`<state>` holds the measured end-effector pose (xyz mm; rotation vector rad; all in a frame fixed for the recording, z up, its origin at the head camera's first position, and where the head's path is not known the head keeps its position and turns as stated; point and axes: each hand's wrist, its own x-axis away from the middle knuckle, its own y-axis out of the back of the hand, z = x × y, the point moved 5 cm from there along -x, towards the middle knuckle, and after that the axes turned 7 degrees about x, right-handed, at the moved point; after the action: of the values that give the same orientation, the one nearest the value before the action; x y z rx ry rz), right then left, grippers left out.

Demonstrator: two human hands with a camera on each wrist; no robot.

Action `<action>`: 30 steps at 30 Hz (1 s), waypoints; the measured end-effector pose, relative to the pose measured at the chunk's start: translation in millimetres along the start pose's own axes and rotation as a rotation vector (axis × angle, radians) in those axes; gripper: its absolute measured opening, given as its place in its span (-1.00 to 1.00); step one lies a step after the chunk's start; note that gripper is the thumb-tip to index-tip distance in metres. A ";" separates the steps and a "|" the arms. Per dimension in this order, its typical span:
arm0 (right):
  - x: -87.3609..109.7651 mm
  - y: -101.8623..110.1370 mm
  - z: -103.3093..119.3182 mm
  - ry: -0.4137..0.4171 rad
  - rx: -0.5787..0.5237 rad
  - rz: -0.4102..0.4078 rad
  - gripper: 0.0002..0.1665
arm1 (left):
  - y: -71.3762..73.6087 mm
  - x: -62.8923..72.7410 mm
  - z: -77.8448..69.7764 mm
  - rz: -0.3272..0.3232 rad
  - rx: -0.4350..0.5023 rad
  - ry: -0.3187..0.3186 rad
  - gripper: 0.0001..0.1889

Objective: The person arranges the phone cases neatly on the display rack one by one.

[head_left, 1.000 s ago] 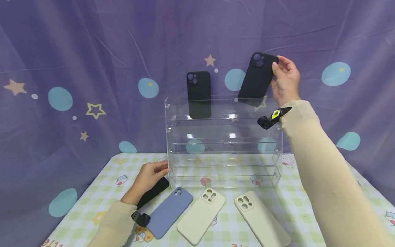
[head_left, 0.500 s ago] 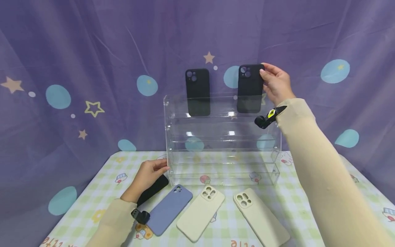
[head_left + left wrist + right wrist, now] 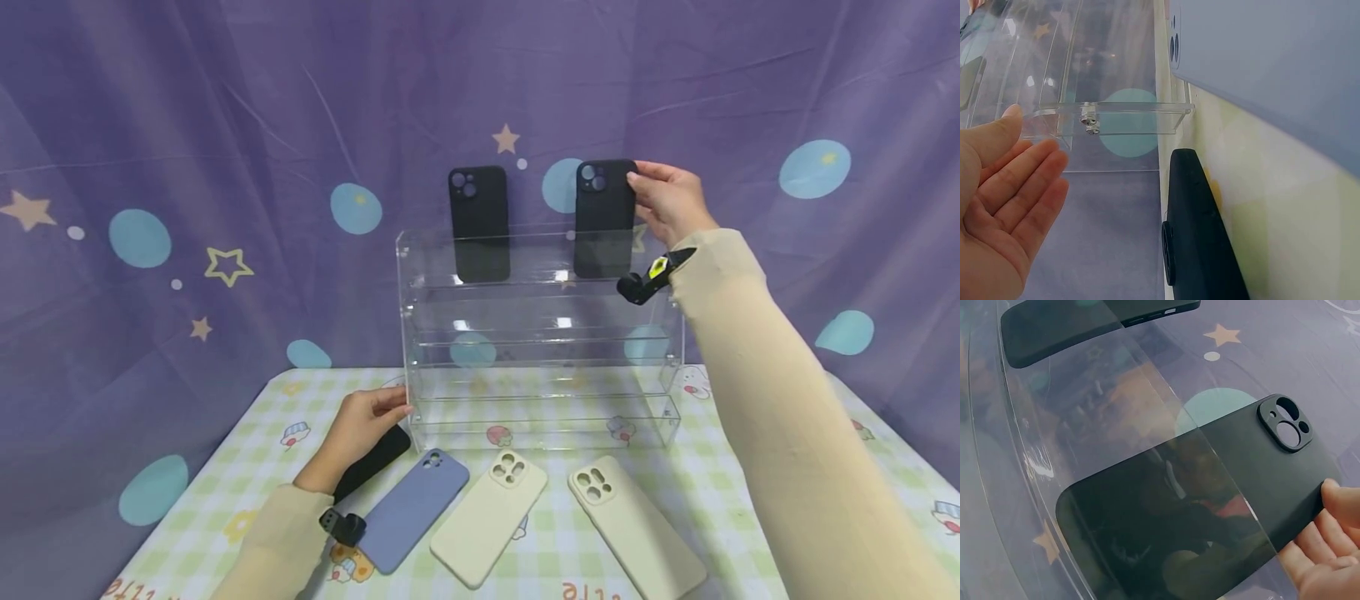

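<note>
Sleeved to the wrist, the right arm reaches up past the right side of the clear rack. The right hand is above its top right corner, thumb in front, fingers behind, pinching. The left arm stays low; the left hand, fingers extended, meets the rack's lower left edge.

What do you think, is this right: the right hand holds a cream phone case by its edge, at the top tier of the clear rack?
Cream is wrong: in the head view, the right hand holds a black phone case by its edge, at the top tier of the clear rack.
</note>
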<state>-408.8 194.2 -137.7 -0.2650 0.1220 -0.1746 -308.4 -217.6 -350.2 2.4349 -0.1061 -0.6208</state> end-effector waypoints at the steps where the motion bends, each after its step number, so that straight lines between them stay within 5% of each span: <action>1: 0.5 0.5 -0.1 -0.015 0.003 -0.011 -0.50 | 0.4 -0.1 0.1 0.001 0.000 0.000 -0.66; 8: 5.8 7.6 3.0 -0.048 -0.096 0.007 -0.82 | 0.1 -0.2 1.0 -0.001 0.007 0.002 -0.66; 14: 21.1 23.7 7.5 -0.025 -0.130 0.018 -0.56 | -0.1 2.0 0.9 0.004 0.010 0.012 -0.65; 22: 59.0 45.9 -8.6 0.189 -0.055 0.197 -0.82 | 3.3 2.0 -0.2 -0.002 0.003 0.008 -0.66; 30: 103.9 66.4 -53.2 0.159 0.139 0.339 -0.76 | 3.6 1.6 -3.2 -0.007 0.001 -0.008 -0.67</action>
<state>-304.5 224.6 -216.7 -0.0888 0.3082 0.1330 -305.3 -219.1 -346.5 2.4353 -0.1007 -0.6337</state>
